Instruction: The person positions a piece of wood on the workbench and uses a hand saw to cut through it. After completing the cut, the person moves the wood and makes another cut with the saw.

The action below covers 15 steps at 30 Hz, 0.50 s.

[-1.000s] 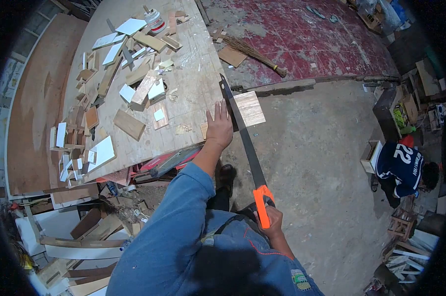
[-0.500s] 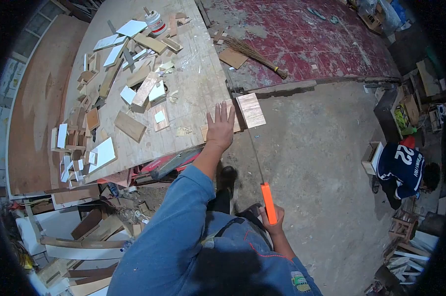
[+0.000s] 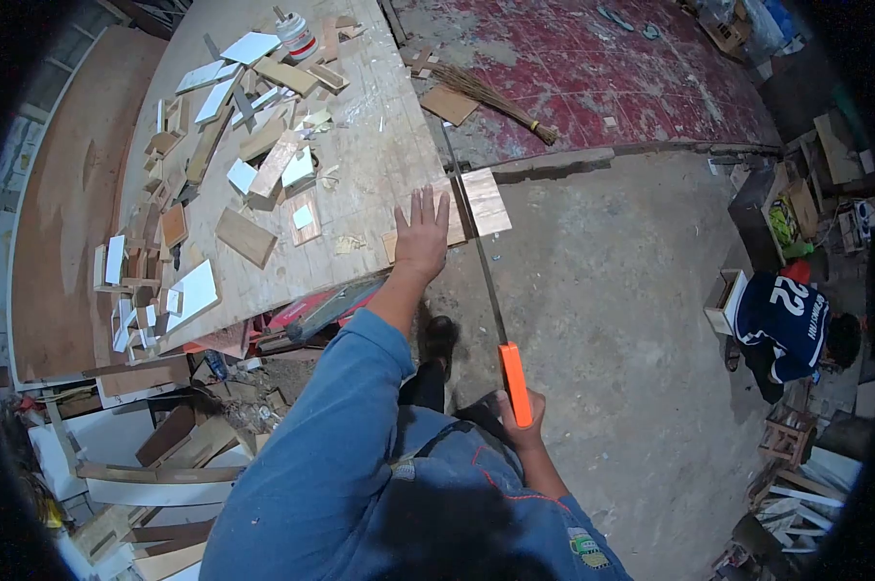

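My right hand (image 3: 521, 418) is closed around the orange handle of a handsaw (image 3: 492, 295). Its thin blade runs forward across a light wooden board (image 3: 486, 201) at the table's edge, and the tip shows past the board's far side. Part of the board juts out over the floor to the right of the blade. Left of the blade, my left hand (image 3: 423, 237) lies flat on the board and tabletop with its fingers spread, holding nothing in a grip.
Wood offcuts (image 3: 246, 237) and a white tub (image 3: 295, 37) lie on the worktable (image 3: 369, 126). A broom (image 3: 486, 102) rests on the red floor beyond. At right a person in a dark jersey (image 3: 786, 324) crouches beside a wooden box (image 3: 725, 302). Scrap boards (image 3: 156, 494) fill the lower left.
The saw has moved forward with my right hand, so more blade reaches past the board. My left hand keeps its place on the board while the view shifts slightly.
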Each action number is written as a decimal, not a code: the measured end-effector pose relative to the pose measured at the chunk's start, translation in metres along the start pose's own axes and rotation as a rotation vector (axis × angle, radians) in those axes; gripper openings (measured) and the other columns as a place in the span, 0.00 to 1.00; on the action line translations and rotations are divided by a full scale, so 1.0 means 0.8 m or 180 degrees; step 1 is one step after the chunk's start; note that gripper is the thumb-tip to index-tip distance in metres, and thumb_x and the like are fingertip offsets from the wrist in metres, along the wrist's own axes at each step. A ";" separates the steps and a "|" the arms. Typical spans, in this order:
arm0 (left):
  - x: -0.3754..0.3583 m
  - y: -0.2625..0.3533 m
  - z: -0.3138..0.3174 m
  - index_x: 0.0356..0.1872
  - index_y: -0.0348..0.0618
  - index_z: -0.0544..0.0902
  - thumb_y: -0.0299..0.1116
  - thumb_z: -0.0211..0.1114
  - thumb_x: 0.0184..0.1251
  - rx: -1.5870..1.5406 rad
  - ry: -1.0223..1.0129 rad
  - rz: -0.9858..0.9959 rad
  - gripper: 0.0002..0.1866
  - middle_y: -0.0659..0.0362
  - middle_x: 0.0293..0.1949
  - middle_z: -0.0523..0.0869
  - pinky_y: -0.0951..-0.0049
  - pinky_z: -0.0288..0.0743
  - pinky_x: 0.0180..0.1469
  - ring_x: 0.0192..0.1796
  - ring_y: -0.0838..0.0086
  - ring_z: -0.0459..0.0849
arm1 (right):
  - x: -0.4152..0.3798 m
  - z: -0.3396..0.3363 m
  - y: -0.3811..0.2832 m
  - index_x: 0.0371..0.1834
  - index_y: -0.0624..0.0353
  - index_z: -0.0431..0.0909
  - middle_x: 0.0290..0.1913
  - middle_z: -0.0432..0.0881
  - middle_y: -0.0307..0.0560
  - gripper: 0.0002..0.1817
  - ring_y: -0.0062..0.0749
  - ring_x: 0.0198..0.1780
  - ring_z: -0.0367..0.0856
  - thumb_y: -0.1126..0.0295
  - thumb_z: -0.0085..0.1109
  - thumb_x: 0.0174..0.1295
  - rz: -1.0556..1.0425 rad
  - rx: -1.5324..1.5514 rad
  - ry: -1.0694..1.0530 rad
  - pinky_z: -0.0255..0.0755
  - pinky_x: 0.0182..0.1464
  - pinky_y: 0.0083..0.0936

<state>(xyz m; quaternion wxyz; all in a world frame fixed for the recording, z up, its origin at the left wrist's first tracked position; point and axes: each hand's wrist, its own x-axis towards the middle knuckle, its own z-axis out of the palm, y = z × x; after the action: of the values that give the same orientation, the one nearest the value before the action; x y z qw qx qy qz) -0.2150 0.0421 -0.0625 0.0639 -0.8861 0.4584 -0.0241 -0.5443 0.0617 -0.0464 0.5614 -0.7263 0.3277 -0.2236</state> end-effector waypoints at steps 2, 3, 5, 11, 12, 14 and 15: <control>0.003 -0.003 0.002 0.74 0.44 0.56 0.32 0.60 0.59 0.0103 -0.0001 0.0053 0.40 0.44 0.75 0.54 0.38 0.53 0.69 0.76 0.50 0.54 | -0.011 -0.007 0.003 0.18 0.63 0.71 0.15 0.69 0.49 0.14 0.40 0.16 0.71 0.71 0.64 0.57 0.0045 0.0063 0.0020 0.65 0.22 0.33; 0.003 -0.004 0.002 0.74 0.43 0.56 0.32 0.60 0.59 0.0051 0.0035 0.0090 0.39 0.43 0.75 0.54 0.38 0.53 0.69 0.76 0.50 0.54 | -0.011 -0.008 0.001 0.18 0.63 0.71 0.16 0.70 0.49 0.14 0.40 0.16 0.71 0.71 0.63 0.57 0.0100 0.0111 0.0039 0.65 0.22 0.33; 0.004 -0.003 0.004 0.74 0.43 0.56 0.32 0.60 0.59 -0.0004 0.0091 0.0089 0.39 0.43 0.75 0.54 0.39 0.53 0.69 0.76 0.49 0.54 | -0.009 -0.012 -0.005 0.18 0.63 0.71 0.16 0.70 0.49 0.14 0.41 0.16 0.71 0.71 0.63 0.57 0.0011 -0.0029 0.0035 0.65 0.22 0.33; 0.003 0.000 0.004 0.74 0.43 0.55 0.32 0.58 0.61 -0.0125 -0.0024 -0.0073 0.38 0.43 0.75 0.53 0.39 0.51 0.70 0.76 0.51 0.53 | 0.000 0.005 -0.017 0.17 0.61 0.69 0.15 0.69 0.53 0.16 0.49 0.17 0.71 0.69 0.64 0.57 -0.0368 -0.0385 -0.0026 0.64 0.22 0.36; 0.003 -0.001 0.001 0.74 0.43 0.55 0.31 0.58 0.61 -0.0124 -0.0040 -0.0076 0.39 0.43 0.75 0.53 0.39 0.51 0.70 0.77 0.51 0.53 | -0.004 0.000 -0.011 0.17 0.61 0.69 0.15 0.69 0.53 0.16 0.49 0.17 0.71 0.69 0.64 0.57 -0.0365 -0.0394 -0.0028 0.64 0.22 0.36; 0.002 -0.001 -0.004 0.74 0.43 0.55 0.31 0.59 0.60 -0.0119 -0.0047 -0.0063 0.39 0.43 0.75 0.52 0.39 0.51 0.71 0.77 0.52 0.53 | -0.008 -0.011 0.005 0.18 0.64 0.70 0.15 0.70 0.45 0.15 0.31 0.16 0.66 0.70 0.62 0.58 -0.0089 -0.0272 -0.0059 0.61 0.22 0.30; 0.001 -0.001 -0.005 0.74 0.43 0.54 0.31 0.59 0.60 -0.0098 -0.0097 -0.0058 0.39 0.43 0.75 0.52 0.38 0.51 0.71 0.77 0.51 0.52 | -0.006 -0.019 -0.012 0.17 0.62 0.68 0.14 0.67 0.50 0.17 0.46 0.15 0.69 0.70 0.64 0.57 0.0030 -0.0181 -0.0017 0.61 0.20 0.36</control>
<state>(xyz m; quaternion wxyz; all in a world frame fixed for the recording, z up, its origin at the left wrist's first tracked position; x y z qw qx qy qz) -0.2143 0.0411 -0.0581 0.0569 -0.8914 0.4497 -0.0042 -0.5561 0.0564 -0.0328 0.5424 -0.7409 0.3359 -0.2096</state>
